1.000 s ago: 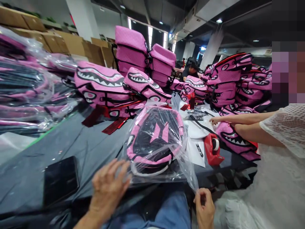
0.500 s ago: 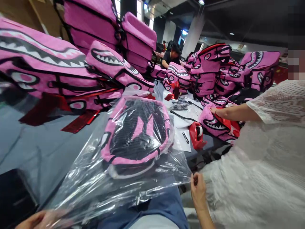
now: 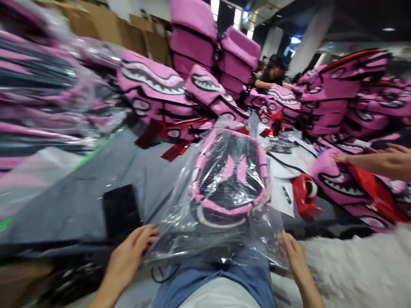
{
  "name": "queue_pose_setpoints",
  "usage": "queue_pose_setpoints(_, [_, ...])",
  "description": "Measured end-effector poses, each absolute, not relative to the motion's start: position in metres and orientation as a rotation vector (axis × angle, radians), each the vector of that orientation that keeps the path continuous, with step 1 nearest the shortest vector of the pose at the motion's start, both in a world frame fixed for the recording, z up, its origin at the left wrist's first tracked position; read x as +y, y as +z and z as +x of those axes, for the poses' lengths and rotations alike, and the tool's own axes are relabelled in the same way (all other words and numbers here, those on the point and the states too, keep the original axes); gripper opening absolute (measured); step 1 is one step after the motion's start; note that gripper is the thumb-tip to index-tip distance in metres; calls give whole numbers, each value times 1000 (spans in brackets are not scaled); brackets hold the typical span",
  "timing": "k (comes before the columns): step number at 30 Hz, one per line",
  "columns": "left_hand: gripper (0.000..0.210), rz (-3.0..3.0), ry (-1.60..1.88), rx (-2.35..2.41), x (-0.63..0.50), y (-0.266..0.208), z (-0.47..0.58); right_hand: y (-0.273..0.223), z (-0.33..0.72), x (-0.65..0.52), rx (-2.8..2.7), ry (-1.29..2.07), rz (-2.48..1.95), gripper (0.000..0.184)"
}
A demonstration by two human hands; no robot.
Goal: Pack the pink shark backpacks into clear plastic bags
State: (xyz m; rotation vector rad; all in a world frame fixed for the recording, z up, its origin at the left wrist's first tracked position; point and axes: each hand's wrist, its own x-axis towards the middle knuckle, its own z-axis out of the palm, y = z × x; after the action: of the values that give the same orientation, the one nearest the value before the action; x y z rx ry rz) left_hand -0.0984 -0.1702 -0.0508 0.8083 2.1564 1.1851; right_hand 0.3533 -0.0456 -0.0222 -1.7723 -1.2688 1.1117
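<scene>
A pink and black backpack (image 3: pixel 231 205) lies back side up on the table, its padded straps and mesh facing me, inside a clear plastic bag (image 3: pixel 180 239). The bag's open end drapes over the table edge toward my lap. At its left corner, my left hand (image 3: pixel 133 248) has its fingers closed on the plastic. My right hand (image 3: pixel 292 250) pinches the bag's right corner, fingertips slightly blurred. Neither hand touches the backpack itself.
A black phone (image 3: pixel 121 209) lies left on the grey table (image 3: pixel 77 201). Bagged backpacks (image 3: pixel 38 85) are stacked at far left. Right of the bag stands a red tape dispenser (image 3: pixel 306 194). A co-worker's hand (image 3: pixel 343 158) rests on a pink shark-print bag (image 3: pixel 337 175); more backpacks (image 3: pixel 154 90) stand behind.
My view has swung left, showing the phone and stacked bagged backpacks. My left hand has come inward and up beside the bag's corner; the bag's end is less stretched out.
</scene>
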Motion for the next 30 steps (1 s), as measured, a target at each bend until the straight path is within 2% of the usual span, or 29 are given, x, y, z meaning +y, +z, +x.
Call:
queue_pose_setpoints(5, [53, 964, 1056, 2160, -144, -33, -89, -30, 345, -39, -1374, 942, -1877, 75])
queue_pose_setpoints(9, [45, 969, 1139, 2111, -146, -41, -88, -27, 351, -39, -1520, 742, -1922, 76])
queue_pose_setpoints(11, [48, 825, 1244, 2017, -146, -43, -92, -25, 353, -35, -1500, 748, -1909, 75])
queue_pose_setpoints(15, [61, 626, 1335, 1863, -144, -36, -98, -24, 354, -31, -1264, 1039, -1833, 72])
queue_pose_setpoints(20, [69, 581, 1241, 1664, -158, -28, -104, -30, 360, -38, -1148, 1327, -1710, 64])
queue_pose_setpoints(24, [77, 591, 1162, 1589, -175, -24, -114, -24, 362, -33, -1101, 1326, -1664, 64])
queue_pose_setpoints(28, [96, 591, 1084, 1514, -187, -22, -121, -16, 368, -27, -1077, 1392, -1609, 63])
queue_pose_setpoints(30, [94, 696, 1067, 1627, -193, -25, -129, -20, 375, -35, -1093, 1399, -1593, 60])
